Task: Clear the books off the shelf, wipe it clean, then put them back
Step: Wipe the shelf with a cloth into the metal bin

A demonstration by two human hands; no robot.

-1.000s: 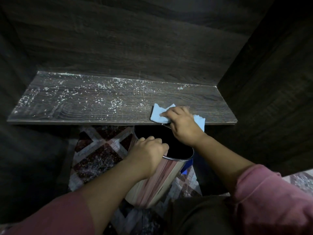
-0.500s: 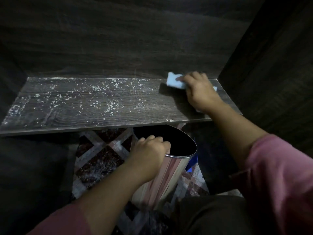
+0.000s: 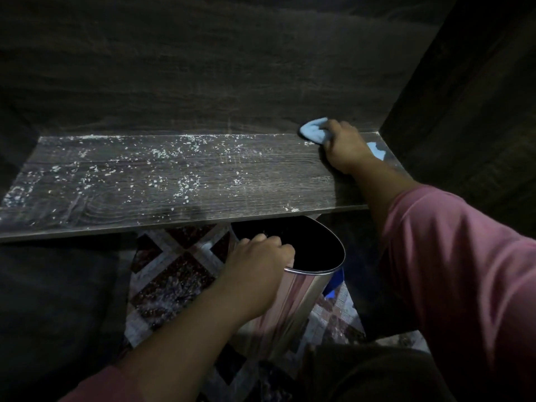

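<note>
While your right hand (image 3: 345, 149), fingers curled, holds the blue cloth (image 3: 313, 130) in the back right corner of the shelf (image 3: 174, 187), your left hand (image 3: 258, 261) grips the rim of the metal bin (image 3: 304, 288) below its front edge; white crumbs (image 3: 185, 181) dot the shelf.

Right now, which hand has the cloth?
The right hand, holding the light blue cloth on the dark wooden shelf; the left hand grips the shiny metal bin.

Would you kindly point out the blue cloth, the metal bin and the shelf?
blue cloth (image 3: 313, 131): head view, its bunched left end.
metal bin (image 3: 307, 288): head view, its shiny outer wall.
shelf (image 3: 261, 192): head view, bare wood near the front.
</note>
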